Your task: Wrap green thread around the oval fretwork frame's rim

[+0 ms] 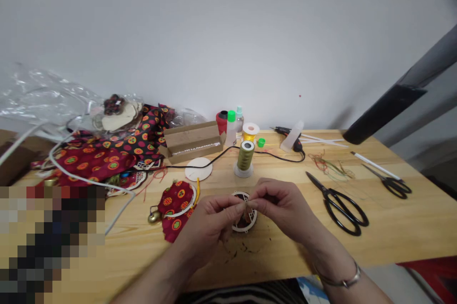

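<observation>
My left hand (212, 228) and my right hand (282, 206) meet fingertip to fingertip in a pinch. What lies between the fingers is too small to make out. Right beneath them is a round white lattice frame (254, 220) with a dark centre, partly hidden by my fingers. Dark scraps lie on the wood in front of it. Beside my left hand rests a red patterned fabric piece (176, 199) with a white curved rim, a yellow cord (197, 192) and a brass bell (154, 216). A green thread spool (245, 157) stands just behind the frame.
Large black-handled scissors (344, 211) and smaller scissors (391, 185) lie on the right, near loose threads (328, 166). Behind are a cardboard box (193, 140), a green-capped bottle (231, 130) and a glue gun (285, 132) with its cable. Patterned fabric (96, 154) is heaped at left.
</observation>
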Available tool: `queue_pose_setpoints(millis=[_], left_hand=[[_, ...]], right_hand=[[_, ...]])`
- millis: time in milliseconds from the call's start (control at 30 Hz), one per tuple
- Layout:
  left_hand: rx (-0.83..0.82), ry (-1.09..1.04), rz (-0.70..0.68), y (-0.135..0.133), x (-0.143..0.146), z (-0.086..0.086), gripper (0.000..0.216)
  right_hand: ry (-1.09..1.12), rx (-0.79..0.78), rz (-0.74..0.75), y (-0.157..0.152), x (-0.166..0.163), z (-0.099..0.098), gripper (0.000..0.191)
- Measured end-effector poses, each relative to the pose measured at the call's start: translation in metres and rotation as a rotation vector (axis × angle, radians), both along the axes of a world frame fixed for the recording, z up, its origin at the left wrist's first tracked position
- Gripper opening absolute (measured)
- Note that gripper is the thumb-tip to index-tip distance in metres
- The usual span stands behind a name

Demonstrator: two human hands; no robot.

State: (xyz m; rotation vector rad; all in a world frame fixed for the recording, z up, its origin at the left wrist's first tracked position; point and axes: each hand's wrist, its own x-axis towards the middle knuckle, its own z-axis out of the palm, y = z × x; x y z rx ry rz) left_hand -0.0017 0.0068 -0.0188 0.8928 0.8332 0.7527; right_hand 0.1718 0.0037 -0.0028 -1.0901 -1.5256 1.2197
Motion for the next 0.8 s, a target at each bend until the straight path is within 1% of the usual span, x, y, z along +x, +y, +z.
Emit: queue_pose_setpoints(millis=[200, 533, 700, 800], left_hand=[[-0.046, -0.016, -0.023, 0.0007, -0.0015, 0.0003, 0.016], [-0.183, -0.015, -0.080, 0.0006, -0.0014, -0.0013, 0.021], [-0.264, -0.066, -0.132, 0.0005, -0.0010, 0.0001, 0.025], [-0.284, -0.091, -0.140, 0.0006, -0.0012, -0.0006, 0.026]], right_hand=[[0.024, -0.021, 0.043, -0.0001, 0.0020, 0.0002, 0.006], [0.083, -0.008, 0.142, 0.0007, 0.0021, 0.0063, 0.008], [0.081, -0.002, 0.181, -0.0002, 0.0036, 0.0067, 0.007], [0.087, 0.000, 0.193, 0.0000, 0.0047, 0.0052, 0.007]])
